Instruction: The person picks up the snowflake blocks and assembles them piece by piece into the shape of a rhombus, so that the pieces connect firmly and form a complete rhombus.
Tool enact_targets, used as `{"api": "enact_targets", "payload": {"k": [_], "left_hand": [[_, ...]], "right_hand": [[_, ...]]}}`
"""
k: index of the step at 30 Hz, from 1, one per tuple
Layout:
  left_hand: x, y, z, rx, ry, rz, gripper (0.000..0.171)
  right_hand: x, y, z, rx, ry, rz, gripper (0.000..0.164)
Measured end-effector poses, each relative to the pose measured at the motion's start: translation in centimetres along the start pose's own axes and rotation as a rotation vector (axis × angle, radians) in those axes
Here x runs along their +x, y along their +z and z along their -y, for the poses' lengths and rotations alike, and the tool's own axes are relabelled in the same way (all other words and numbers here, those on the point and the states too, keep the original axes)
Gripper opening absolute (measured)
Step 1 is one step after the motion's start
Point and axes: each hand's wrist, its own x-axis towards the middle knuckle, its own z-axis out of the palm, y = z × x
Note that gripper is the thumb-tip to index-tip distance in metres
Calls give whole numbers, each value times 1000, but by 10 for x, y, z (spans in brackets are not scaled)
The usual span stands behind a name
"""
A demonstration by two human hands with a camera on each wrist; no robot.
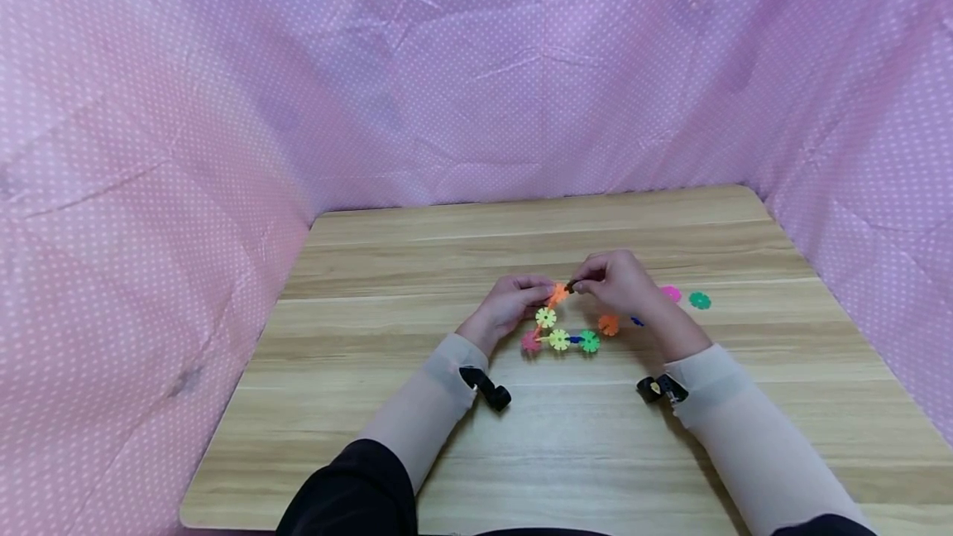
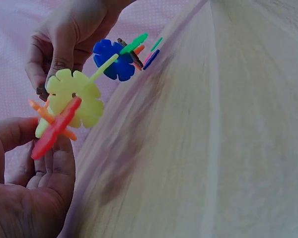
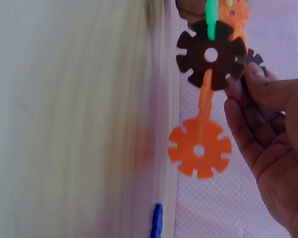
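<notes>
My left hand [image 1: 514,304] pinches the far end of a chain of notched plastic snowflake discs near an orange disc [image 1: 558,294]. Down from there the chain runs through a yellow disc [image 1: 546,318] and a pinkish-red disc [image 1: 531,342], then right through another yellow disc [image 1: 559,340], a blue one and a green one [image 1: 589,342]. In the right wrist view a dark brown disc [image 3: 211,54] and orange discs [image 3: 199,148] continue it. Between thumb and fingers, my right hand [image 1: 618,279] holds a separate-looking dark disc [image 3: 257,60] beside the orange one; whether they join is hidden.
Loose on the wooden table [image 1: 447,246], right of my right hand, lie a pink disc [image 1: 671,294] and a green disc [image 1: 700,300]. A blue disc [image 1: 637,321] lies near my right wrist. Pink dotted cloth [image 1: 476,106] hangs behind and beside the table.
</notes>
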Motion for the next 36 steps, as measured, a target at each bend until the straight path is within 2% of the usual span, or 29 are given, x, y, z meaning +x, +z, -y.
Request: {"api": "enact_targets", "payload": {"k": [10, 15, 20, 23, 26, 30, 33, 36], "left_hand": [[1, 0, 2, -13, -5, -26, 21], [2, -2, 2, -2, -10, -19, 21], [2, -1, 2, 10, -19, -18, 21], [1, -1, 1, 17, -27, -21, 19], [0, -1, 1, 16, -29, -24, 17], [0, -1, 0, 12, -25, -21, 16], [-1, -1, 0, 15, -25, -17, 16], [-1, -1, 0, 21, -25, -14, 17]], "right_hand": [[1, 10, 4, -55, -70, -35, 15], [0, 8, 4, -22, 4, -3, 15], [0, -1, 2, -26, 45, 86, 14], [-1, -10, -1, -40, 58, 139, 20], [-4, -23, -6, -68, 75, 160, 25], [-10, -40, -14, -139, 89, 188, 23], [-14, -52, -20, -190, 106, 257, 18], [-19, -61, -24, -222, 177, 352, 17]]}}
